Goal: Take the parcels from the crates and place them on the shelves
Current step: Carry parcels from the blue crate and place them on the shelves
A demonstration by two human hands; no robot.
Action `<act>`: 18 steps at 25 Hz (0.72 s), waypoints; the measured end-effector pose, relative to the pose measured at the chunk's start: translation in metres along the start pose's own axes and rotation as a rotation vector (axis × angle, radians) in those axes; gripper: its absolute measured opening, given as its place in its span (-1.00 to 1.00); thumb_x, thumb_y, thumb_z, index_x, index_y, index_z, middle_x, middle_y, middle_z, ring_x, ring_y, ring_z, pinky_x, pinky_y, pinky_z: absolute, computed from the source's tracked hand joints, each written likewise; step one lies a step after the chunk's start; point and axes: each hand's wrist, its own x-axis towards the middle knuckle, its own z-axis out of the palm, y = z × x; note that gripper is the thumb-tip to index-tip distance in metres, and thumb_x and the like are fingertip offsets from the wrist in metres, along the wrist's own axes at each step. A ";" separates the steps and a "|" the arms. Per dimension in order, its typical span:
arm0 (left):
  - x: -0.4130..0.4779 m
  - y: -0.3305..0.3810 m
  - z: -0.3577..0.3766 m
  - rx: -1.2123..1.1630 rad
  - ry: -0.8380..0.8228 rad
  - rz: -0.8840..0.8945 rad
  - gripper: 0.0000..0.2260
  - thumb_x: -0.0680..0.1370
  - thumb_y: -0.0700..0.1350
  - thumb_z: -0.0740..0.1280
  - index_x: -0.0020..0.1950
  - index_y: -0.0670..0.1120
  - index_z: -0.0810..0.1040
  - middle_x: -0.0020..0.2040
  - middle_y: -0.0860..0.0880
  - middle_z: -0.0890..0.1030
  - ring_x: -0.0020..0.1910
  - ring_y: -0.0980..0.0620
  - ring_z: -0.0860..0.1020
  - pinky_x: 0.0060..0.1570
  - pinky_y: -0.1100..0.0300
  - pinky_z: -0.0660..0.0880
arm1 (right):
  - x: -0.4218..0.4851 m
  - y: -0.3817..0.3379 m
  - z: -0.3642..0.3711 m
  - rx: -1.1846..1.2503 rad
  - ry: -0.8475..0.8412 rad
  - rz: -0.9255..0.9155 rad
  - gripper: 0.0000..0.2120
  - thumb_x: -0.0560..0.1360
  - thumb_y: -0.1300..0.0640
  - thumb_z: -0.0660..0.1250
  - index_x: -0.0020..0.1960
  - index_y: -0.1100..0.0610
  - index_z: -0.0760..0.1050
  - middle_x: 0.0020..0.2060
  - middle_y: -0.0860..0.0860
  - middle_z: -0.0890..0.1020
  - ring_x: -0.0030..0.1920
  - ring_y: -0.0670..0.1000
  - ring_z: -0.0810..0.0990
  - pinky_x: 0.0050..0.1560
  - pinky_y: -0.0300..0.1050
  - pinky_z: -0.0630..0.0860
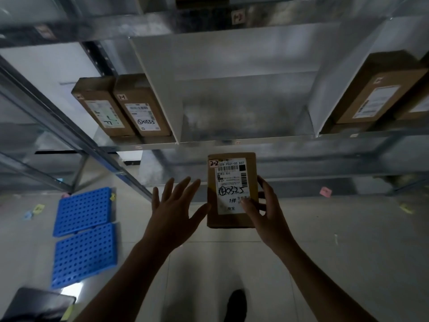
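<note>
Shelving (pixel 255 141) of grey metal fills the upper view, its front edge running just above the parcel (pixel 232 182) that we hold in the air. Our right hand (pixel 264 212) grips this parcel by its right edge, the thumb curled over the white label and the fingers wrapped behind.

The brown carton stands upright with its label facing us. It has a small tag reading 2-2 at its top left corner and 0325 handwritten across the label.

Our left hand (pixel 171 210) is spread wide just left of the parcel and holds nothing. Its thumb tip reaches the carton's left edge, but we cannot tell whether it touches.

Straight above the parcel is an open shelf bay, closed on its left by a white divider panel (pixel 157 89). Up and to the left of the parcel, beyond that panel, two labelled cartons (pixel 141 108) stand side by side, touching. Far up and to the right of the parcel, another carton (pixel 376 94) sits in the next bay.

Below the parcel lies a floor (pixel 325 252) of pale tiles. Well to the parcel's left and lower, two blue perforated panels (pixel 84 211) lie flat on that floor, end to end. To the right of the parcel, a pink slip (pixel 325 191) lies on the floor beneath the shelving. Well below the parcel, a dark shoe (pixel 236 303) rests on the tiles.
</note>
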 end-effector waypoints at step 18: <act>0.092 0.000 -0.008 -0.893 -0.042 0.037 -0.26 0.57 0.21 0.33 0.63 0.28 -0.03 0.49 0.14 0.45 0.37 0.22 0.50 0.27 0.04 0.58 | 0.111 -0.035 0.016 -0.068 -0.030 -0.050 -0.34 0.43 -0.41 0.33 0.44 -0.54 0.12 0.40 -0.11 0.42 0.29 -0.12 0.55 0.01 -0.15 0.65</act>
